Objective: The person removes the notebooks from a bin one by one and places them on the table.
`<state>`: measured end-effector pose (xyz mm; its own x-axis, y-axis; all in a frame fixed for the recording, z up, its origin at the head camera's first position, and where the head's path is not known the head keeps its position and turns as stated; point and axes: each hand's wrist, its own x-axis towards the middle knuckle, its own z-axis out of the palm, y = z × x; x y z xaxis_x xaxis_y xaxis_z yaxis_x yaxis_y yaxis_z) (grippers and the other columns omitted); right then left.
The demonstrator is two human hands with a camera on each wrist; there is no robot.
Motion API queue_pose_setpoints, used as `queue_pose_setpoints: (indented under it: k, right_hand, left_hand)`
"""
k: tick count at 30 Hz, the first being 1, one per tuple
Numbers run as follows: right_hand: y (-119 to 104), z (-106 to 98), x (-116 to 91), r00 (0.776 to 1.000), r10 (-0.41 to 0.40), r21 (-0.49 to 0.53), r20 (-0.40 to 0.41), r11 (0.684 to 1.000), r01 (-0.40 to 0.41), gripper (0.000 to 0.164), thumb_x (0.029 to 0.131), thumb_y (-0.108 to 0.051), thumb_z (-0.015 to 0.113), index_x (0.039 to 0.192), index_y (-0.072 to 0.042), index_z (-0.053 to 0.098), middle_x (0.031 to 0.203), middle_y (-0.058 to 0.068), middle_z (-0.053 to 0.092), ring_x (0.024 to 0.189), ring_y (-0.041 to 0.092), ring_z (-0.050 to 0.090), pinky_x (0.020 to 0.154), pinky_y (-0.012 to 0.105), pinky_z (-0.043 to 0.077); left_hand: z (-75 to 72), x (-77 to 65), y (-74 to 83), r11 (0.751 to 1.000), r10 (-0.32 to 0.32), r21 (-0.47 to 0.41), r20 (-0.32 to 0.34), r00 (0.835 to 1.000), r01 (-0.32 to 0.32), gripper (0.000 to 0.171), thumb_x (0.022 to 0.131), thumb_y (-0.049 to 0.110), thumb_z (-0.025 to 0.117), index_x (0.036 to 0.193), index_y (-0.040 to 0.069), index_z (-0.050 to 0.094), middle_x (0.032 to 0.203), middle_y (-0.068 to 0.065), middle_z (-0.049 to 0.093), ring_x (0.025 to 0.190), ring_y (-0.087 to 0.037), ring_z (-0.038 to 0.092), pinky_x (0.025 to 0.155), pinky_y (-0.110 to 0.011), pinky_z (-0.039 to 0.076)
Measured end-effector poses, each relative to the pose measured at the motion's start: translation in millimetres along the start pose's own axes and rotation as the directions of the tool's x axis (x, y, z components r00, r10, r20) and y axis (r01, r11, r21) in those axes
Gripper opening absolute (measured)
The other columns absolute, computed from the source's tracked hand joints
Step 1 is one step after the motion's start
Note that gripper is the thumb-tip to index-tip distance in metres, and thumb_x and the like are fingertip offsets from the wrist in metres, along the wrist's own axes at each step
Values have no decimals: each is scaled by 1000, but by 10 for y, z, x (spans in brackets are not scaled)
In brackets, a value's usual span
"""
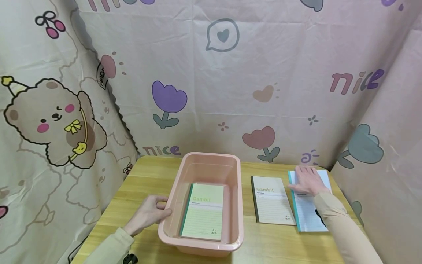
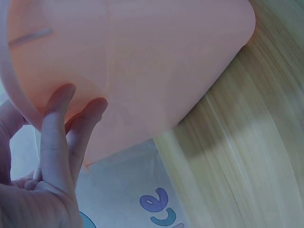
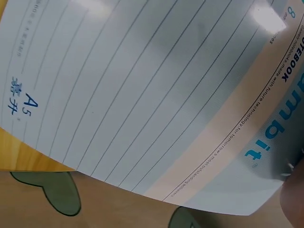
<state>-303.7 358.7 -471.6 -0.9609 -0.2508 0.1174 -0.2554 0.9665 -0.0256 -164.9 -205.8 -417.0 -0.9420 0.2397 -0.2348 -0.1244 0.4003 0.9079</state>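
Note:
My left hand [image 1: 148, 213] grips the left rim of a pink plastic bin [image 1: 240, 205], thumb over the rim and fingers against the outer wall. The left wrist view shows those fingers [image 2: 54, 137] on the wall. Inside the bin lies a green notebook [image 1: 202, 212] marked Gambit, cover up. My right hand [image 1: 309, 180] rests on the upper part of a blue notebook [image 1: 308, 216], its fingers stretched towards the far edge and thumb out to the left. In the right wrist view, the lined cover of the blue notebook [image 3: 137, 95] fills most of the frame, with a fingertip at its corner.
A beige notebook [image 1: 273, 201] with a dark spine lies between the bin and the blue notebook. Everything stands on a wooden table [image 1: 138, 183]. Printed curtains [image 1: 211, 91] hang behind the table and along both sides, close to its edges.

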Motion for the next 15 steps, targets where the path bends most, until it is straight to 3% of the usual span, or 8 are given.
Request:
queue_pose_setpoints:
  k: [6, 15]
  right_hand:
    - [108, 95, 3, 1000, 1, -4, -8, 1000, -1, 60, 76, -52, 75, 96, -2, 48, 92, 17, 57, 92, 38, 54, 84, 55, 43]
    - [160, 157, 51, 999, 46, -4, 1, 999, -46, 71, 79, -48, 75, 114, 9, 51, 108, 28, 54, 100, 43, 49, 89, 59, 45]
  left_hand:
    - [2, -3, 5, 1000, 12, -5, 1, 1000, -12, 59, 87, 2, 61, 135, -26, 41, 105, -34, 72, 85, -35, 76, 68, -40, 66]
    - [4, -11, 23, 1000, 12, -2, -7, 1000, -12, 60, 86, 1, 61, 135, -27, 40, 106, -35, 71, 86, -36, 76, 67, -40, 66]
